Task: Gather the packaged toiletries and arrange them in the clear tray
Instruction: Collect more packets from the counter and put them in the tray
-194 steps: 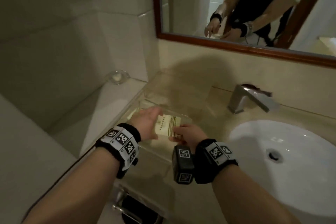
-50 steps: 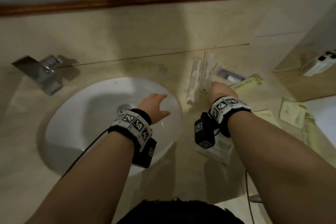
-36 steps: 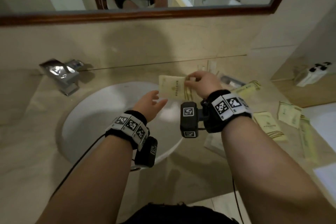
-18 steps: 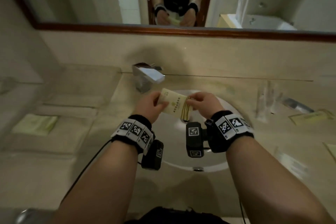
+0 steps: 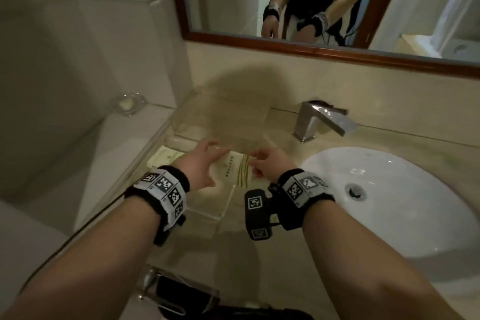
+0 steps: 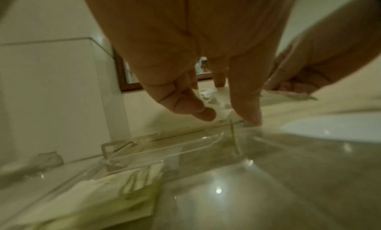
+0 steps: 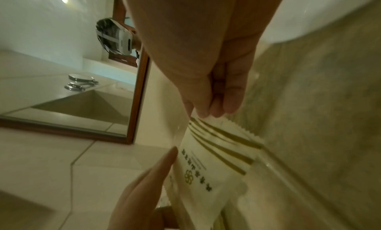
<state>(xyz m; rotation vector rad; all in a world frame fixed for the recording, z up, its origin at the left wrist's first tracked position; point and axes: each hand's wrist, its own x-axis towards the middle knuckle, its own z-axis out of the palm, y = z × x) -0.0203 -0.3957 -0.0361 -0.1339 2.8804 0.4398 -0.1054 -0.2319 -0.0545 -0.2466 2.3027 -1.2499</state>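
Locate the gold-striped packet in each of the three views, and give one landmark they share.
Head: gold-striped packet at centre, between both hands over the clear tray.
Left wrist: hidden behind the left hand; I cannot make it out.
Right wrist: lower centre, pinched by the right hand.
Shared landmark: the wood-framed mirror.

Two packets (image 5: 237,170), one tray (image 5: 220,205)

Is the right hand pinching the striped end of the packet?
Yes, in the right wrist view the right hand pinches the packet at its gold-striped, serrated end.
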